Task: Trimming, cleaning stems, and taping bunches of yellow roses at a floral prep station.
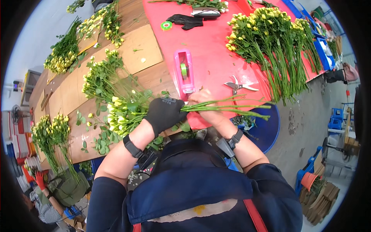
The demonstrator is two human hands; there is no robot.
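My left hand [167,113], in a black glove, is closed around a bunch of green-stemmed, pale yellow roses [118,114]; the blooms point left and the bare stems stick out to the right. My bare right hand [205,104] is at the same stems, just right of the glove, its fingertips partly hidden behind them. Directly beyond my hands stands a pink tape dispenser [189,72] with a green roll. Pruning shears [239,86] lie with blades apart on the pink table cover [208,58], right of the dispenser.
More yellow roses lie in a large pile [269,37] at right and in bunches [101,72] at left. A black glove [187,21] and tape roll [166,25] lie at the back. A blue bin [269,130] stands below the table's right edge. Another person's red-gloved hand [40,179] shows lower left.
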